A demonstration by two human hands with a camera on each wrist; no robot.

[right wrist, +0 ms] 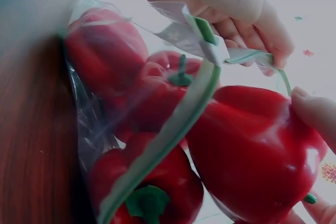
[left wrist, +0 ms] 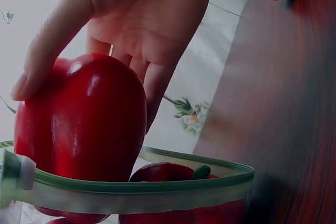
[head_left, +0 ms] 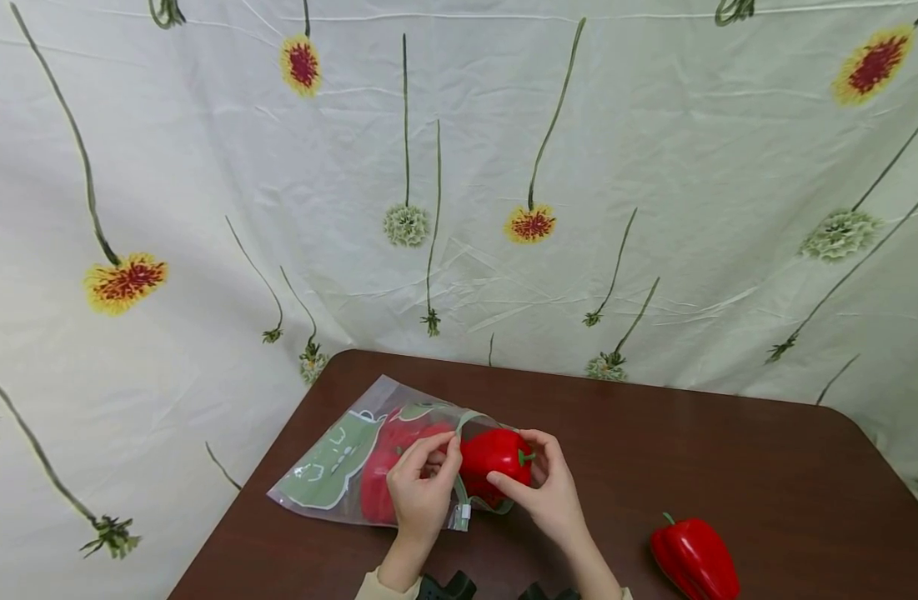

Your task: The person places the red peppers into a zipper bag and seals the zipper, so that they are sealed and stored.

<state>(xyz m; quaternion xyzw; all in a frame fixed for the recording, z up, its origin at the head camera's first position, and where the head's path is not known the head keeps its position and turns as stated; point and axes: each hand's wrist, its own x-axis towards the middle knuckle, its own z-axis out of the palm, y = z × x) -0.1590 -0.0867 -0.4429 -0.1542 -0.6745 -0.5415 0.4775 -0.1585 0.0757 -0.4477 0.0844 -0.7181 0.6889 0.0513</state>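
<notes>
My right hand [head_left: 554, 493] grips a red bell pepper [head_left: 494, 458] at the mouth of a clear zip bag [head_left: 338, 457], thumb on its near side. In the left wrist view this pepper [left wrist: 84, 114] is partly below the bag's green rim [left wrist: 173, 186]. My left hand [head_left: 423, 493] pinches that rim between thumb and fingers, holding the mouth apart. Several other red peppers [right wrist: 107, 51] lie inside the bag, seen through the plastic in the right wrist view. One of them [right wrist: 149, 182] shows its green stem near the opening.
Another red pepper [head_left: 694, 557] lies on the dark brown table [head_left: 616, 450], to the right of my right hand. The bag's slider [head_left: 464, 512] hangs at the near end of its rim. Behind the table hangs a white cloth [head_left: 474, 275] with printed flowers.
</notes>
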